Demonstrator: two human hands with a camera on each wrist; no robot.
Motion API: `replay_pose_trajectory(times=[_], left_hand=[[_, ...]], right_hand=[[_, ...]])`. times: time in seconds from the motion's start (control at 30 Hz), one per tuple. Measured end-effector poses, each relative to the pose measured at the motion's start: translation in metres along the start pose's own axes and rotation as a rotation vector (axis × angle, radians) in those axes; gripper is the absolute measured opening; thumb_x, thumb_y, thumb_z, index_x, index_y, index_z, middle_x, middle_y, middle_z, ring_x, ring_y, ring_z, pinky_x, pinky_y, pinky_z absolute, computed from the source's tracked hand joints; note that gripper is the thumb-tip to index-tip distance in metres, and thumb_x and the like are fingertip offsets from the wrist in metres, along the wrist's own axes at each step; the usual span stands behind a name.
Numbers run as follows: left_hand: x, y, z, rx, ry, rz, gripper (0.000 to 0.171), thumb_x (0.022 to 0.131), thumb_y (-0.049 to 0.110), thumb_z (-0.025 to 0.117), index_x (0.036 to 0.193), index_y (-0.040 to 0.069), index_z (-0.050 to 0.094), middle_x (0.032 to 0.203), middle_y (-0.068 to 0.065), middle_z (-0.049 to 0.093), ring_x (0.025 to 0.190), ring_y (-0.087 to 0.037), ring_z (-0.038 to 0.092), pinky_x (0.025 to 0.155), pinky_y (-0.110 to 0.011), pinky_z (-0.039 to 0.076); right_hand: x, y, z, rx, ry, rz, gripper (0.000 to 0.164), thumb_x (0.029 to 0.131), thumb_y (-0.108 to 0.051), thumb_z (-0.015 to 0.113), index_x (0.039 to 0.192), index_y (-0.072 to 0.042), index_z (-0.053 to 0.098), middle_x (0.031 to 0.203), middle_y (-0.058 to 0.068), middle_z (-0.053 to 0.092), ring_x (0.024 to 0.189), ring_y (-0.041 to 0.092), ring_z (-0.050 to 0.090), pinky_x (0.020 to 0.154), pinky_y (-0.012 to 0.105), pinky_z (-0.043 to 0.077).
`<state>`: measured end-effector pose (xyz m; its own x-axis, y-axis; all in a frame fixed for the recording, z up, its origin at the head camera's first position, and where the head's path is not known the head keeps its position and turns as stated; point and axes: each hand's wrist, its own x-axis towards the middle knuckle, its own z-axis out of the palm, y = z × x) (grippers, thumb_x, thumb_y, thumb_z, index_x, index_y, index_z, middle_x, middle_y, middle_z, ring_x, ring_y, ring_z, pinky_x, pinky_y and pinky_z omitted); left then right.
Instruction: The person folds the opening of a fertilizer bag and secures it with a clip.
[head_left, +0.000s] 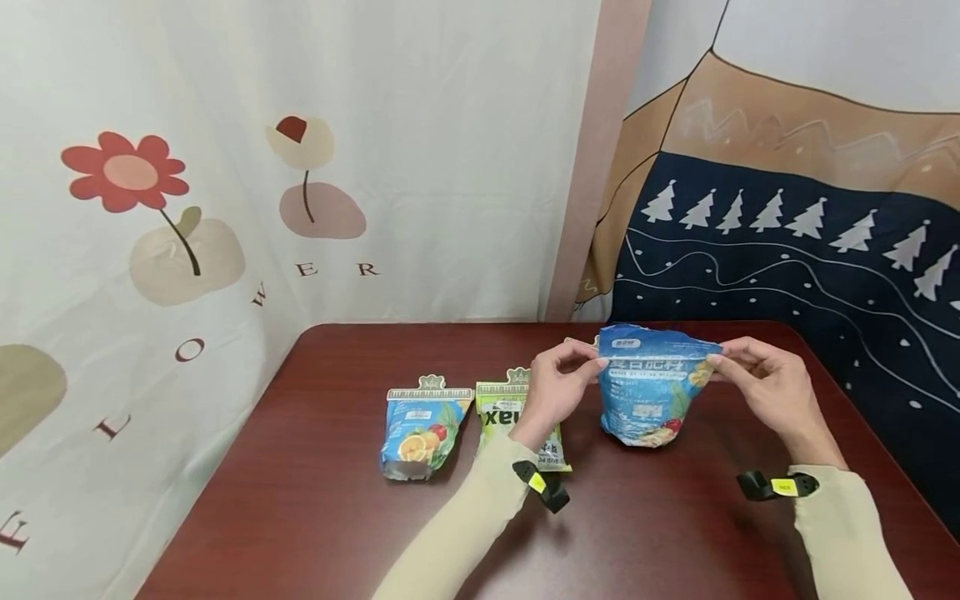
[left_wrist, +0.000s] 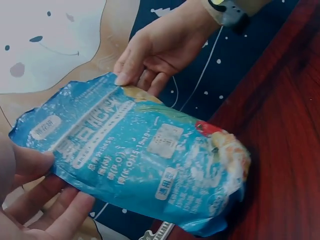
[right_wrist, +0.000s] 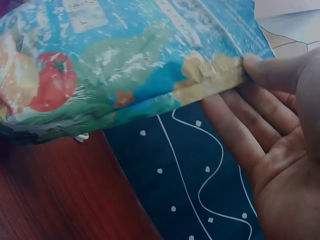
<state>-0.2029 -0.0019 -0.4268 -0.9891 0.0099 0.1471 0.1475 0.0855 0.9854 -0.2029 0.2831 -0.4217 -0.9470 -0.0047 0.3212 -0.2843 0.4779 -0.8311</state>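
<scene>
A blue plastic bag of fertilizer (head_left: 645, 400), printed with fruit and white lettering, stands upright at the right of the table. My left hand (head_left: 557, 390) pinches its upper left edge between thumb and fingers. At the upper right edge, my right hand (head_left: 772, 392) pinches it the same way. The bag's crumpled top (left_wrist: 42, 117) rises above both grips in the left wrist view. Up close in the right wrist view, the right thumb (right_wrist: 280, 75) presses on the printed front while the fingers lie behind.
Left of the bag stand a blue pouch (head_left: 420, 437) and a green pouch (head_left: 498, 421), each topped by a ruler-like clip. My left hand and wrist partly cover the green one. Another pale clip (left_wrist: 162, 232) shows behind the held bag. The dark red table (head_left: 315, 500) meets printed curtains.
</scene>
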Motion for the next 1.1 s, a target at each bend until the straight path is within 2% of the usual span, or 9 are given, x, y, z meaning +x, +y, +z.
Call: replay_pose_trajectory(times=[0.1, 0.2, 0.37, 0.5, 0.77, 0.97, 1.1], left_hand=[[-0.006, -0.003, -0.002, 0.019, 0.011, 0.038, 0.006, 0.092, 0.027, 0.078, 0.093, 0.021, 0.078, 0.098, 0.008, 0.073, 0.087, -0.020, 0.074, 0.074, -0.029, 0.060], [-0.012, -0.005, -0.003, 0.058, 0.015, 0.076, 0.007, 0.092, 0.028, 0.078, 0.094, 0.022, 0.078, 0.097, 0.006, 0.075, 0.085, -0.010, 0.071, 0.069, -0.023, 0.055], [-0.017, -0.008, -0.002, 0.047, -0.018, 0.152, 0.007, 0.093, 0.020, 0.077, 0.099, 0.015, 0.076, 0.099, -0.004, 0.077, 0.088, -0.003, 0.068, 0.080, -0.022, 0.058], [-0.019, -0.009, 0.000, 0.018, -0.028, 0.179, 0.009, 0.093, 0.013, 0.076, 0.101, 0.011, 0.074, 0.101, -0.009, 0.077, 0.093, -0.006, 0.069, 0.086, -0.025, 0.059], [-0.021, -0.012, 0.004, 0.039, -0.034, 0.205, 0.013, 0.093, 0.015, 0.076, 0.104, 0.009, 0.072, 0.102, -0.010, 0.078, 0.095, -0.008, 0.071, 0.086, -0.024, 0.058], [-0.021, -0.014, -0.001, 0.046, 0.018, 0.215, 0.013, 0.092, 0.015, 0.078, 0.102, 0.009, 0.073, 0.101, -0.010, 0.079, 0.095, -0.017, 0.075, 0.085, -0.024, 0.059], [-0.019, -0.014, -0.004, 0.029, 0.023, 0.230, 0.013, 0.091, 0.015, 0.079, 0.102, 0.009, 0.074, 0.100, -0.010, 0.080, 0.095, -0.021, 0.076, 0.084, -0.022, 0.059]], right_hand=[[-0.001, 0.001, -0.001, -0.011, -0.005, -0.009, 0.019, 0.097, -0.021, 0.072, 0.109, -0.006, 0.071, 0.082, -0.030, 0.071, 0.072, -0.001, 0.070, 0.066, 0.012, 0.051], [-0.001, 0.002, -0.002, -0.012, 0.000, -0.028, 0.016, 0.095, -0.016, 0.074, 0.107, -0.004, 0.073, 0.079, -0.027, 0.071, 0.070, 0.000, 0.066, 0.063, 0.015, 0.050], [-0.001, 0.003, -0.007, 0.001, -0.023, -0.074, 0.013, 0.093, -0.009, 0.075, 0.104, -0.003, 0.073, 0.076, -0.016, 0.074, 0.068, 0.003, 0.064, 0.063, 0.016, 0.050], [-0.002, 0.002, -0.011, 0.020, -0.048, -0.071, 0.012, 0.092, -0.008, 0.076, 0.103, -0.002, 0.073, 0.076, -0.009, 0.076, 0.067, 0.006, 0.066, 0.065, 0.016, 0.052], [-0.008, 0.006, -0.017, 0.053, -0.110, -0.069, 0.014, 0.093, -0.005, 0.074, 0.106, -0.001, 0.071, 0.081, -0.014, 0.076, 0.071, 0.005, 0.072, 0.071, 0.013, 0.055], [-0.005, 0.005, -0.013, 0.068, -0.148, -0.077, 0.019, 0.093, -0.006, 0.075, 0.110, -0.001, 0.071, 0.085, -0.012, 0.076, 0.073, 0.006, 0.073, 0.073, 0.014, 0.056], [-0.004, 0.002, -0.012, 0.084, -0.152, -0.081, 0.023, 0.093, -0.004, 0.074, 0.115, 0.000, 0.070, 0.088, -0.013, 0.077, 0.075, 0.007, 0.073, 0.074, 0.014, 0.056]])
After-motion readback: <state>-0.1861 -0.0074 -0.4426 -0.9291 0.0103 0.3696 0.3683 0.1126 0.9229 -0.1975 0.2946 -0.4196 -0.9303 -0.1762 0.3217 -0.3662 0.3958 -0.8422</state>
